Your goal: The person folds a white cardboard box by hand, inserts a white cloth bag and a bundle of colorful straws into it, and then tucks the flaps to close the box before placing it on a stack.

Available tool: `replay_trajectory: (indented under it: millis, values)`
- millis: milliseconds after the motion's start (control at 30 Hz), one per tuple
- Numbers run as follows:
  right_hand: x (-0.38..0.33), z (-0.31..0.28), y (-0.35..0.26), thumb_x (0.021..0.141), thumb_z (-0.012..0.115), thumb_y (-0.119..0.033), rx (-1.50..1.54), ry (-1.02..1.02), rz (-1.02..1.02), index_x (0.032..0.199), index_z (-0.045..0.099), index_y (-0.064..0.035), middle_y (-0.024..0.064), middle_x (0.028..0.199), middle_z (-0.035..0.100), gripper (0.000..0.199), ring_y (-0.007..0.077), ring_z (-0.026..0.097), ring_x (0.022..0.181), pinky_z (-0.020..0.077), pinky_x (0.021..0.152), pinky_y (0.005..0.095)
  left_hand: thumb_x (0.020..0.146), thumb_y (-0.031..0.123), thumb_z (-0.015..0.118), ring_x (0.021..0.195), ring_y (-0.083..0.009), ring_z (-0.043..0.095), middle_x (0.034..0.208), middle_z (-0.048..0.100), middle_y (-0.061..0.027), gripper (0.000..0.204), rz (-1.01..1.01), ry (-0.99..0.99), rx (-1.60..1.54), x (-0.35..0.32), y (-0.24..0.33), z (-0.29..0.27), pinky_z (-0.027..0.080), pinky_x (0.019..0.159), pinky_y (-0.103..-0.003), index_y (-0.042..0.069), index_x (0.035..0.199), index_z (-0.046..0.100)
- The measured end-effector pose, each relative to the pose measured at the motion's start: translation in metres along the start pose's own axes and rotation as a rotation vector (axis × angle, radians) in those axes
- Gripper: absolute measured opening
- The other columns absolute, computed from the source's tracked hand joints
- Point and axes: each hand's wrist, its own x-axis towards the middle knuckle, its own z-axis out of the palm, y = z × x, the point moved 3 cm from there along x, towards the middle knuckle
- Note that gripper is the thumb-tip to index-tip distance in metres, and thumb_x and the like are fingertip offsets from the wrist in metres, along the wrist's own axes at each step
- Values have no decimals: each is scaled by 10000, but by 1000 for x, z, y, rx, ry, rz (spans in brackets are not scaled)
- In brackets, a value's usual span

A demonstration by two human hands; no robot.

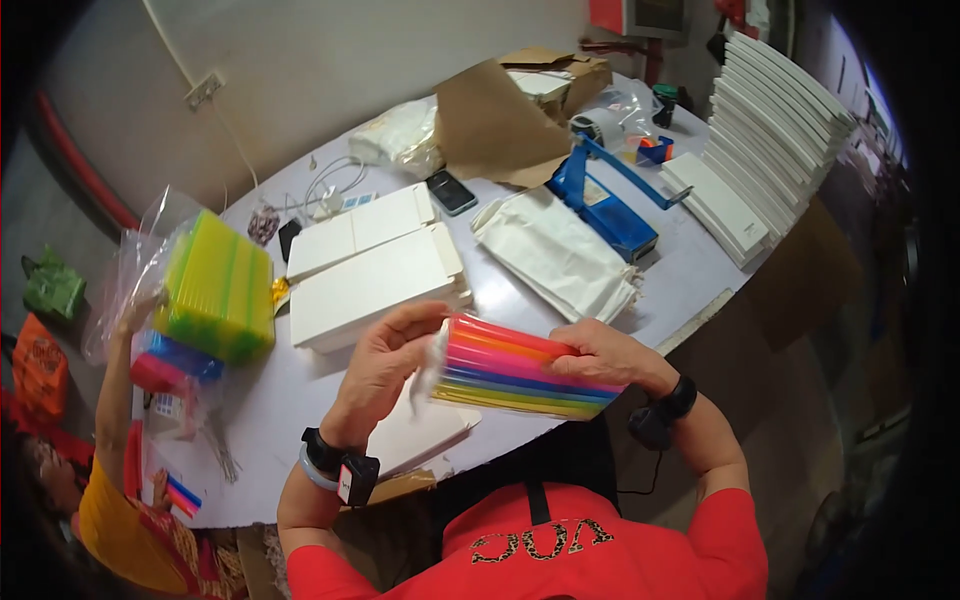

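Observation:
A flat pack of coloured sticks (525, 375), banded red, orange, pink, blue and yellow, is held in front of me over the table's near edge. Clear film seems to wrap it, and its left end is whitish and blurred. My right hand (600, 355) grips the right part, thumb on top. At the left end, my left hand (385, 365) has its bent fingers and thumb on the film. Beneath that hand lies a flat white box (425, 435), partly hidden. Two long white boxes (375, 280) rest just beyond it.
A co-worker's hand (140, 312) touches a clear bag beside a yellow-green stack of sticks (218, 290). Folded white bags (555, 255), a blue tool with a long handle (610, 215), a phone (452, 192) and brown paper (500, 120) lie beyond. White boxes (775, 130) rise in a tall stack at right.

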Motion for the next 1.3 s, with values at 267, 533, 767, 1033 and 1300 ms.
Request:
replay_trajectory:
  millis: [267,533,767,1033,1300]
  values:
    - [33,51,-14,915,579,-411,27,-316,89,1023,639,49,180,855,665,476,229,603,778,474,732,347,925,148,618,901,-69,587,940,650,-11,181,-176,0,91,-48,-50,-57,466,820,-230,5,1034,598]
    - [28,119,-15,940,567,-370,177,-517,112,1130,589,17,120,951,667,431,206,610,869,472,794,328,880,125,679,853,-95,610,917,648,-55,196,-115,265,37,-110,-97,-67,504,758,-241,10,1004,580]
    - [26,148,-13,913,567,-440,73,-443,153,1320,453,-53,198,1048,645,573,346,629,943,480,828,381,858,93,688,876,-127,633,971,656,-67,231,-276,294,-160,-132,-114,-70,519,799,-273,4,1048,591]
    - [39,158,-45,818,658,-486,-294,-5,21,1241,490,-54,172,943,650,627,364,637,838,495,729,408,836,87,698,870,-123,628,989,661,-55,261,-379,208,-176,-124,-124,-70,509,784,-268,16,1073,615]
    - [32,175,-31,786,681,-481,-393,107,75,904,639,-55,133,777,643,444,327,632,679,481,606,400,850,139,695,811,-79,597,927,658,-19,224,-272,220,-22,-124,-134,-58,485,734,-239,35,1037,630]
